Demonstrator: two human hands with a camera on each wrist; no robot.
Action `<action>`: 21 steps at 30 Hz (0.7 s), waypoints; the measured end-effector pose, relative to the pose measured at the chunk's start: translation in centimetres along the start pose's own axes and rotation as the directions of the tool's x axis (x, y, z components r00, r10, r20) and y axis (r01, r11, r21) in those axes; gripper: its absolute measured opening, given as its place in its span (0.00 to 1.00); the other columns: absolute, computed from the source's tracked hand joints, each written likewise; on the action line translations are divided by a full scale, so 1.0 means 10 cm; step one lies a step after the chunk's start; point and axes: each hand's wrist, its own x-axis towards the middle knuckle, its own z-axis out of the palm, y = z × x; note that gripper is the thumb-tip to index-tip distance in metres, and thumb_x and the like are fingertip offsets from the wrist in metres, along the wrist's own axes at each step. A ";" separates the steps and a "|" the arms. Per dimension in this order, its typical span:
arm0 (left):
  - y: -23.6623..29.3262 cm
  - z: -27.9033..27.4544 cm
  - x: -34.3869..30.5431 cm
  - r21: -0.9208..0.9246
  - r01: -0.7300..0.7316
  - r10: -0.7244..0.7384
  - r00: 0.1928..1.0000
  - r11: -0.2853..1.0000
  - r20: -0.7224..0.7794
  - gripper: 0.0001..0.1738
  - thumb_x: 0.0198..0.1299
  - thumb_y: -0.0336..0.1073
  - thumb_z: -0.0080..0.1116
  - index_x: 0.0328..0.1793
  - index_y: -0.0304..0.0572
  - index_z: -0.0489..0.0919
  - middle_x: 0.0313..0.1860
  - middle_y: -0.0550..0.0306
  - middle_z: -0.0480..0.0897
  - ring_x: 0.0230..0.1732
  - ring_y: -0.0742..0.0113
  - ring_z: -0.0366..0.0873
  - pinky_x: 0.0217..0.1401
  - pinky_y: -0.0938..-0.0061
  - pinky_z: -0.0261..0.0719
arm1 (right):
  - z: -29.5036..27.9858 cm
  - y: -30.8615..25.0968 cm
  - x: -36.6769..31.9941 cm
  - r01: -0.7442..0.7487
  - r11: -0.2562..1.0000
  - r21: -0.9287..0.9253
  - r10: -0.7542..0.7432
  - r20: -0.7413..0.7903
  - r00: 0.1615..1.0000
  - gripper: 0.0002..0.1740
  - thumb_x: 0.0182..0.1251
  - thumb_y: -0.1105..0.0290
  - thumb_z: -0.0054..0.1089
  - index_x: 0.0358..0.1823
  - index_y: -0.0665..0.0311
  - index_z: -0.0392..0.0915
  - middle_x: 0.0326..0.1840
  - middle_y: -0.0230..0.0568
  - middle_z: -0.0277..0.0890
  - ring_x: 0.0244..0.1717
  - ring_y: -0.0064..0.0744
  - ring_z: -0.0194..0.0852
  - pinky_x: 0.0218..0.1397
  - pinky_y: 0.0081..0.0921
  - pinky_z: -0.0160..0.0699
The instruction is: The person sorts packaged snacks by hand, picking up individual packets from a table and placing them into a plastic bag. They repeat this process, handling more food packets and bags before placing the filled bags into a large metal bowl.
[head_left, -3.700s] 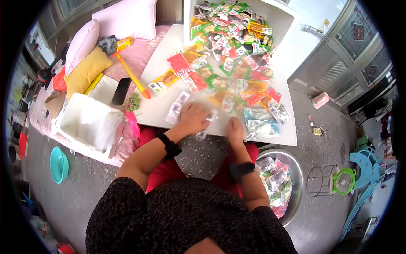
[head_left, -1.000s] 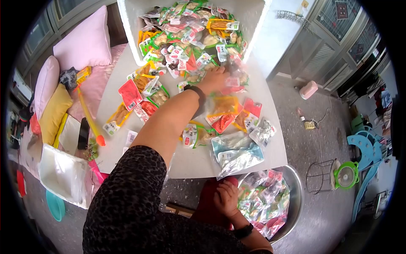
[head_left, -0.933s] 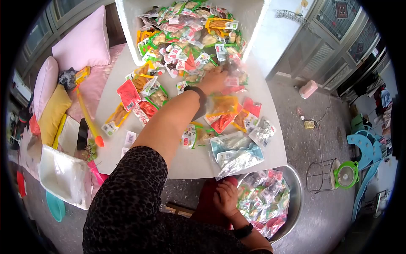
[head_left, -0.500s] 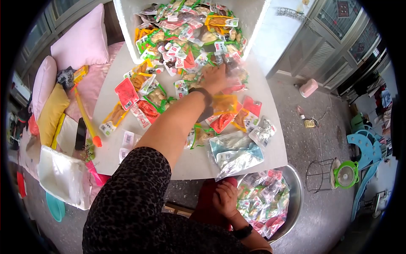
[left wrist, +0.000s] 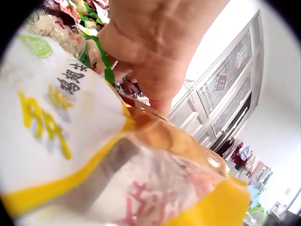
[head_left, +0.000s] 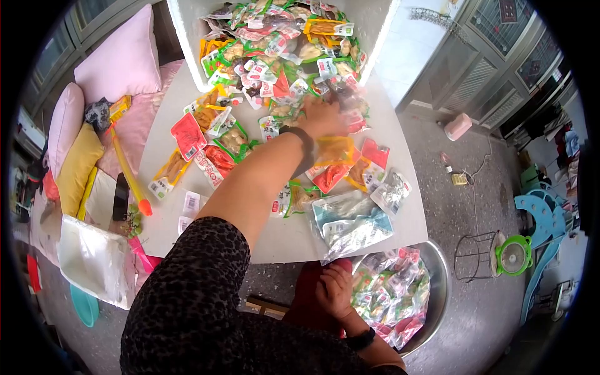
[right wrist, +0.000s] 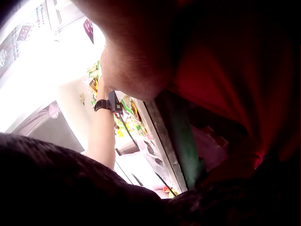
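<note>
My left hand point(head_left: 322, 119) reaches across the table into the snack packets point(head_left: 281, 81) spilling from a white foam box point(head_left: 187, 47). In the left wrist view, its fingers go down among the packets and are mostly hidden behind the hand point(left wrist: 150, 61); I cannot tell whether they grip one. A dark-filled packet point(head_left: 337, 94) lies at the fingertips. Close under the wrist is a yellow-edged packet point(left wrist: 174, 150), large in the left wrist view. My right hand point(head_left: 335, 290) rests on the red trouser leg beside the table's front edge, its fingers loosely bent and holding nothing.
Several loose packets and a blue-and-silver bag point(head_left: 353, 228) lie on the white table point(head_left: 284, 244). A metal basin point(head_left: 445, 281) full of packets stands below, right of the leg. At left are a small foam box point(head_left: 94, 256), a phone point(head_left: 120, 197) and an orange-tipped yellow stick point(head_left: 128, 169).
Earlier both hands were at the table's front edge. The left hand has moved forward to the pile and shifts slightly there; the right has come down onto the leg.
</note>
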 end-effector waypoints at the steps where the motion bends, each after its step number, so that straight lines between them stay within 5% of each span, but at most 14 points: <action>1: 0.02 0.02 -0.02 -0.056 -0.019 0.018 1.000 0.998 -0.011 0.29 0.43 0.59 0.45 0.45 0.46 0.73 0.44 0.49 0.72 0.53 0.50 0.62 0.55 0.48 0.45 | 0.00 -0.01 -0.01 0.002 1.000 -0.004 -0.002 -0.002 1.000 0.13 0.37 0.74 0.58 0.29 0.60 0.70 0.35 0.36 0.69 0.44 0.38 0.66 0.44 0.34 0.60; 3: 0.03 0.07 -0.07 -0.163 -0.051 0.045 0.998 0.985 -0.038 0.27 0.44 0.58 0.45 0.41 0.46 0.74 0.42 0.50 0.74 0.52 0.50 0.63 0.54 0.49 0.46 | 0.00 -0.02 -0.02 -0.009 1.000 -0.003 0.009 0.001 1.000 0.13 0.37 0.74 0.58 0.29 0.61 0.70 0.35 0.36 0.69 0.44 0.38 0.66 0.44 0.34 0.60; 9: 0.13 0.23 -0.04 0.040 -0.040 0.044 0.994 0.998 -0.102 0.22 0.44 0.56 0.46 0.34 0.47 0.77 0.31 0.51 0.77 0.49 0.51 0.64 0.52 0.56 0.52 | 0.00 -0.02 -0.03 -0.022 1.000 -0.009 0.021 -0.006 1.000 0.12 0.37 0.74 0.57 0.29 0.61 0.71 0.35 0.36 0.70 0.44 0.38 0.66 0.45 0.33 0.60; 12: 0.21 0.08 0.00 -0.215 0.197 -0.218 0.973 0.957 -0.075 0.21 0.43 0.54 0.48 0.37 0.49 0.76 0.40 0.50 0.75 0.51 0.52 0.63 0.51 0.55 0.54 | 0.00 -0.01 -0.04 -0.024 1.000 -0.008 0.024 -0.001 1.000 0.12 0.38 0.74 0.57 0.29 0.61 0.71 0.35 0.36 0.70 0.44 0.38 0.66 0.45 0.33 0.60; 15: 0.14 0.08 -0.06 -0.166 -0.064 0.003 0.938 0.984 -0.347 0.25 0.41 0.52 0.51 0.46 0.50 0.72 0.50 0.48 0.68 0.55 0.52 0.60 0.54 0.54 0.54 | 0.00 0.01 -0.04 -0.024 1.000 -0.005 0.024 -0.004 1.000 0.12 0.38 0.74 0.57 0.29 0.61 0.71 0.35 0.36 0.70 0.44 0.38 0.67 0.45 0.33 0.60; 18: 0.07 0.15 0.00 0.055 -0.301 0.288 0.820 0.952 -0.495 0.33 0.40 0.53 0.53 0.54 0.51 0.66 0.56 0.48 0.62 0.56 0.51 0.58 0.57 0.54 0.52 | 0.00 0.02 -0.04 -0.019 1.000 0.002 0.019 -0.008 1.000 0.12 0.38 0.74 0.57 0.29 0.61 0.71 0.35 0.36 0.70 0.43 0.38 0.67 0.45 0.33 0.60; 21: 0.06 0.15 0.12 0.050 -0.313 0.298 0.826 0.948 -0.479 0.37 0.37 0.55 0.55 0.57 0.53 0.64 0.54 0.47 0.64 0.58 0.51 0.56 0.59 0.56 0.50 | 0.01 0.02 -0.04 -0.020 1.000 0.010 0.020 -0.005 1.000 0.12 0.38 0.75 0.57 0.29 0.61 0.70 0.35 0.36 0.70 0.43 0.38 0.67 0.44 0.33 0.60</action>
